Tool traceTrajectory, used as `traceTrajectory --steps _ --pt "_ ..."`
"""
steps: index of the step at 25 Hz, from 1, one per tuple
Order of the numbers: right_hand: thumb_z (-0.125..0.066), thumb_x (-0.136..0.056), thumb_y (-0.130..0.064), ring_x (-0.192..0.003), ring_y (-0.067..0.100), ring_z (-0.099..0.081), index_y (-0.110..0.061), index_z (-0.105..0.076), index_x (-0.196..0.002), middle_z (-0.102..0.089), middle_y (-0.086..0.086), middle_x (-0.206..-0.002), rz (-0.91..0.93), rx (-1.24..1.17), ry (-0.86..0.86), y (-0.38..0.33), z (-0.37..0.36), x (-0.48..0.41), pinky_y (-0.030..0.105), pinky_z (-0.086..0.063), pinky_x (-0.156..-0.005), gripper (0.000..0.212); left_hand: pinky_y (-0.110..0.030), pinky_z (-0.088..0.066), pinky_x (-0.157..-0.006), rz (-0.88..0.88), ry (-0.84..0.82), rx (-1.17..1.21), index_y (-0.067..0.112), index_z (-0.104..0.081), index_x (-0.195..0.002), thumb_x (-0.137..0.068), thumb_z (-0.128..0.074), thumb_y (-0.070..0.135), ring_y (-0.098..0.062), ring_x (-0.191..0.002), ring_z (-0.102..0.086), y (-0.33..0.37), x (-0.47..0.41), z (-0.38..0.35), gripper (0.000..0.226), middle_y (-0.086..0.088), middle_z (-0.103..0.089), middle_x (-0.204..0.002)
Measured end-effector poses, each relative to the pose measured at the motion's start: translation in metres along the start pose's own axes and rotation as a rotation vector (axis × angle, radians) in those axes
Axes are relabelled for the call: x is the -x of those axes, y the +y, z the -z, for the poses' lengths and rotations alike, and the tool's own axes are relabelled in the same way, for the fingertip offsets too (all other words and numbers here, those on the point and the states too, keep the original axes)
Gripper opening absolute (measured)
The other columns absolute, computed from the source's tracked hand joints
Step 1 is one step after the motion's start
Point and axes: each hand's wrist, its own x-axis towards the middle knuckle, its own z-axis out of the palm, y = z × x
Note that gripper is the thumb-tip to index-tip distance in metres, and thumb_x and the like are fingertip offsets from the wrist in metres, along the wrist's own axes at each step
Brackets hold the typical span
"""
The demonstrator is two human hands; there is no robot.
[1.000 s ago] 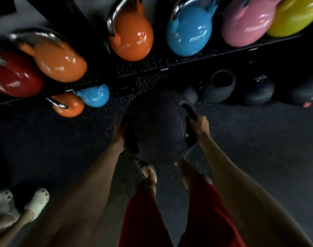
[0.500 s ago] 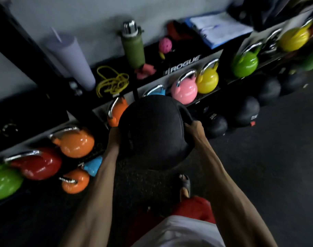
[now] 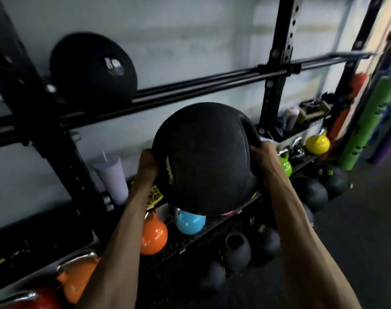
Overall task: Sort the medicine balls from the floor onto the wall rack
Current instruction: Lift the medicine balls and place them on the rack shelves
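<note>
Pale wall backs the wall rack (image 3: 190, 90), one medicine ball (image 3: 93, 68) on its rails. A second ball (image 3: 203, 159) hangs just below them, gripped at its sides by the left hand (image 3: 148, 162) and right hand (image 3: 264, 155); more balls (image 3: 236, 248) lie on the floor (image 3: 357, 241)

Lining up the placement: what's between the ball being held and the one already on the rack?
Head view: only the rack's rails and bare wall lie between held ball and racked ball.
</note>
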Motion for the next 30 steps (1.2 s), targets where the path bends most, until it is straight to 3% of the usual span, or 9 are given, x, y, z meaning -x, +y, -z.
traceTrajectory --steps 2,5,8,11,16,19,23,26,30 --pt "-0.062 -0.091 -0.015 -0.071 0.024 -0.051 0.001 -0.062 -0.077 -0.058 0.023 -0.075 0.049 -0.058 0.036 -0.029 0.007 -0.020 0.044 -0.047 -0.065 0.021 -0.018 -0.035 -0.037 -0.081 0.036 -0.019 0.008 -0.047 -0.062 -0.101 -0.049 0.008 -0.004 -0.045 -0.056 0.045 -0.006 0.005 0.039 -0.013 -0.051 -0.062" --pt "-0.059 -0.094 -0.009 -0.057 0.021 -0.049 0.003 -0.060 -0.080 -0.054 0.015 -0.067 0.099 -0.175 -0.015 -0.071 0.016 -0.048 0.021 -0.040 -0.041 0.019 -0.013 -0.036 -0.034 -0.253 0.090 -0.064 0.002 -0.056 -0.082 -0.102 -0.052 0.013 -0.003 -0.044 -0.056 0.087 -0.019 0.008 0.022 -0.010 -0.052 -0.068" --pt "-0.056 -0.095 -0.005 -0.050 0.016 -0.041 0.003 -0.057 -0.080 -0.048 0.009 -0.062 0.151 -0.259 -0.065 -0.101 0.019 -0.085 0.015 -0.029 -0.030 0.017 -0.011 -0.037 -0.034 -0.346 0.146 -0.066 0.001 -0.058 -0.093 -0.101 -0.051 0.008 0.000 -0.034 -0.049 0.123 -0.040 0.006 0.013 -0.013 -0.052 -0.069" --pt "-0.058 -0.093 -0.007 -0.050 0.016 -0.042 0.001 -0.060 -0.077 -0.052 0.010 -0.064 0.249 -0.295 -0.158 -0.132 0.017 -0.142 0.019 -0.037 -0.040 0.018 -0.017 -0.045 -0.046 -0.429 0.307 -0.116 -0.006 -0.062 -0.093 -0.100 -0.054 0.011 -0.006 -0.049 -0.056 0.155 -0.063 -0.002 0.020 -0.020 -0.060 -0.078" --pt "-0.050 -0.093 -0.002 -0.053 0.018 -0.034 -0.005 -0.047 -0.062 -0.044 0.005 -0.061 0.338 -0.331 -0.306 -0.176 0.004 -0.226 0.033 -0.030 -0.052 0.032 -0.010 -0.033 -0.038 -0.404 0.499 -0.170 0.010 -0.049 -0.063 -0.102 -0.052 0.014 0.000 -0.035 -0.044 0.206 -0.091 -0.019 0.039 -0.006 -0.048 -0.059" --pt "-0.049 -0.094 -0.001 -0.051 0.016 -0.030 -0.008 -0.042 -0.060 -0.038 0.002 -0.059 0.391 -0.336 -0.402 -0.196 -0.008 -0.264 0.031 -0.027 -0.050 0.035 -0.015 -0.037 -0.045 -0.345 0.649 -0.215 0.006 -0.055 -0.069 -0.100 -0.055 0.019 -0.009 -0.054 -0.048 0.227 -0.112 -0.026 0.034 -0.005 -0.053 -0.067" --pt "-0.046 -0.093 0.004 -0.046 0.014 -0.027 -0.012 -0.034 -0.059 -0.033 0.001 -0.057 0.391 -0.411 -0.522 -0.206 -0.037 -0.297 0.021 -0.026 -0.038 0.040 -0.027 -0.042 -0.067 -0.269 0.761 -0.254 -0.010 -0.065 -0.103 -0.100 -0.057 0.022 -0.022 -0.079 -0.059 0.236 -0.137 -0.029 0.033 -0.016 -0.063 -0.087" --pt "-0.046 -0.094 0.003 -0.047 0.015 -0.028 -0.012 -0.034 -0.058 -0.035 0.002 -0.058 0.400 -0.388 -0.582 -0.205 -0.059 -0.315 0.018 -0.026 -0.034 0.041 -0.037 -0.052 -0.081 -0.218 0.795 -0.302 -0.009 -0.067 -0.107 -0.099 -0.058 0.024 -0.031 -0.095 -0.068 0.229 -0.157 -0.025 0.035 -0.023 -0.070 -0.100" --pt "-0.046 -0.095 0.001 -0.051 0.015 -0.030 -0.013 -0.037 -0.058 -0.037 0.001 -0.059 0.372 -0.413 -0.613 -0.205 -0.082 -0.333 0.027 -0.030 -0.047 0.041 -0.043 -0.055 -0.086 -0.210 0.848 -0.368 -0.004 -0.068 -0.106 -0.098 -0.058 0.029 -0.033 -0.096 -0.068 0.227 -0.176 -0.018 0.035 -0.023 -0.071 -0.100"
